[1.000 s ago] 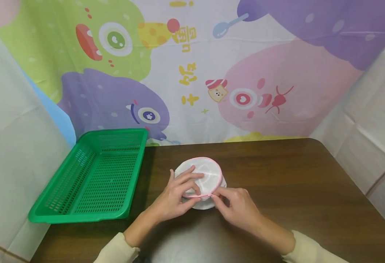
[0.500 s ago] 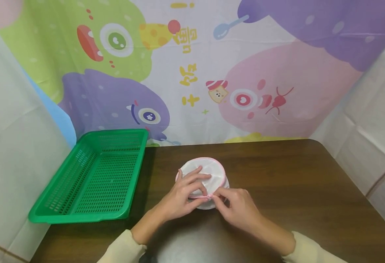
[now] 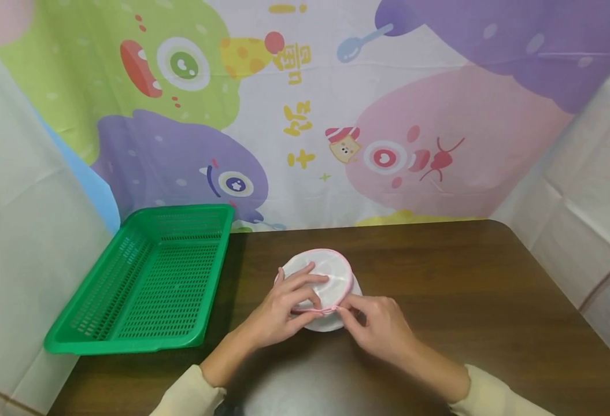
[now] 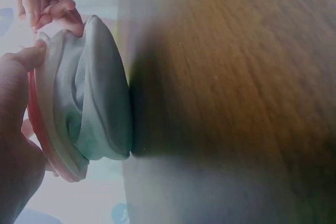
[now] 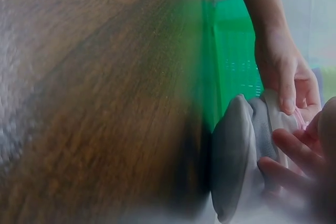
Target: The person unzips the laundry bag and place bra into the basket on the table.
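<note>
A round white mesh laundry bag (image 3: 340, 270) with a pink zipper edge sits on the table in the head view. My left hand (image 3: 278, 306) spreads its fingers over the top, while its thumb and index finger pinch the pink edge at the front. Close beside that thumb, my right hand (image 3: 380, 323) pinches the zipper at the front right; its fingertips hide the pull. From the left wrist, the bag's soft side (image 4: 107, 93) looks folded and squat, its base on the table. The right wrist view shows the left thumb (image 5: 287, 98) pressing the bag's edge.
A green plastic basket (image 3: 213, 277) with slotted walls stands on the left of the brown wooden table (image 3: 440, 266). Behind the table hangs a cartoon-print cloth (image 3: 310, 202). Pale panels flank both sides.
The left hand and the top of the bag shifted slightly right, then back left. The right hand keeps its pinch at nearly the same spot.
</note>
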The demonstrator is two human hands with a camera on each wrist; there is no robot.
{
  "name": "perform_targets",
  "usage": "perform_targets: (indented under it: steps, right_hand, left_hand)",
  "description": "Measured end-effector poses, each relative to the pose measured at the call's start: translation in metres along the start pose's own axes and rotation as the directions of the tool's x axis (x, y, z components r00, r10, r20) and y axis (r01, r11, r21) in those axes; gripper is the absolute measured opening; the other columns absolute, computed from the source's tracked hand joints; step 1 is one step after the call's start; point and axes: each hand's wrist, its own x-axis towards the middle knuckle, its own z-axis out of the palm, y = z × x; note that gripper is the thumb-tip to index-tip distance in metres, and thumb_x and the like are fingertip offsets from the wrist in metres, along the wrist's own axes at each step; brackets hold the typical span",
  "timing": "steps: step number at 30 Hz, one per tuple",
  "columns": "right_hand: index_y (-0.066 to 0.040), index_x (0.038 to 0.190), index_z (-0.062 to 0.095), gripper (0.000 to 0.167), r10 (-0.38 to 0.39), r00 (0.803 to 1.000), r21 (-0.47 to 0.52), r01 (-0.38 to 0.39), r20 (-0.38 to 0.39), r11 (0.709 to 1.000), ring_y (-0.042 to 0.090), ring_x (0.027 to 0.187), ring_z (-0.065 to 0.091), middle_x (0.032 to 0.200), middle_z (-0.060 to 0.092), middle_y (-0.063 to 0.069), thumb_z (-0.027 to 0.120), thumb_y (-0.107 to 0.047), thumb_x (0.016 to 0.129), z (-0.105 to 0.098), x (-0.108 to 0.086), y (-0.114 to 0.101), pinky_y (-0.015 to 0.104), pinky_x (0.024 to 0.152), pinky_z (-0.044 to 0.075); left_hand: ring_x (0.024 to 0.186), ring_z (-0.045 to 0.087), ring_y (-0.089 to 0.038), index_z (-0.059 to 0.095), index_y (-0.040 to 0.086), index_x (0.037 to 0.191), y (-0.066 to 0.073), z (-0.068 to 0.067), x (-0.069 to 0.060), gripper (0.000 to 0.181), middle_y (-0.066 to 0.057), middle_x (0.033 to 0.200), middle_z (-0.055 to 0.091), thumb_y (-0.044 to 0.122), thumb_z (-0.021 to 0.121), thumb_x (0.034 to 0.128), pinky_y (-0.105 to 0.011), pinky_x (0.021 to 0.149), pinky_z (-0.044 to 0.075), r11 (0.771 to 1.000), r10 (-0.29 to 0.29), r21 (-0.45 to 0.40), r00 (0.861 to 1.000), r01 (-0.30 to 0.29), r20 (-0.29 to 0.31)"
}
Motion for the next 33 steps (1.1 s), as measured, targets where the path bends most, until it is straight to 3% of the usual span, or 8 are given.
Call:
perform_targets:
  steps: [7, 17, 25, 33]
  right_hand:
    - [-0.02, 0.084, 0.074, 0.02, -0.001, 1.0, 0.006, 0.001, -0.002, 1.0, -0.013, 0.062, 0.033, 0.062, 0.059, -0.013, 0.08, -0.004, 0.093, 0.0002, 0.0002, -0.004, 0.009, 0.055, 0.03]
    - [-0.017, 0.085, 0.077, 0.014, -0.002, 1.0, -0.011, 0.002, 0.005, 1.0, -0.01, 0.061, 0.042, 0.068, 0.072, -0.012, 0.081, -0.007, 0.093, 0.004, 0.0002, -0.007, 0.012, 0.057, 0.035]
    - [-0.018, 0.085, 0.078, 0.014, -0.024, 1.0, -0.032, 0.023, -0.016, 0.999, -0.003, 0.059, 0.05, 0.069, 0.072, -0.011, 0.083, -0.007, 0.093, 0.0056, -0.0005, -0.0037, 0.013, 0.058, 0.038]
    - [-0.019, 0.084, 0.077, 0.017, -0.032, 0.999, -0.007, 0.032, -0.021, 0.999, -0.005, 0.061, 0.046, 0.069, 0.068, -0.014, 0.083, -0.006, 0.094, 0.0033, 0.0003, -0.0025, 0.011, 0.058, 0.036]
  left_hand:
    - [0.167, 0.045, -0.045, 0.072, 0.02, 0.096, 0.0021, 0.0013, -0.0006, 0.02, -0.003, 0.154, 0.074, 0.019, 0.092, 0.0934, -0.098, 0.122, 0.017, 0.998, -0.007, 0.056, 1.0, 0.008, -0.007]
    - [0.164, 0.051, -0.041, 0.073, 0.019, 0.099, 0.0062, 0.0054, 0.0024, 0.02, -0.004, 0.153, 0.075, 0.02, 0.093, 0.0936, -0.096, 0.124, 0.021, 0.994, 0.002, 0.105, 1.0, -0.001, -0.006]
    - [0.164, 0.052, -0.04, 0.074, 0.019, 0.098, 0.0054, 0.0014, 0.0004, 0.017, -0.004, 0.155, 0.074, 0.017, 0.091, 0.0942, -0.095, 0.125, 0.019, 0.997, 0.012, 0.082, 1.0, -0.012, 0.003]
    - [0.162, 0.054, -0.04, 0.074, 0.019, 0.098, 0.0018, -0.0027, -0.0043, 0.017, -0.004, 0.155, 0.074, 0.015, 0.09, 0.0943, -0.094, 0.126, 0.019, 0.998, 0.025, 0.061, 1.0, -0.025, -0.004]
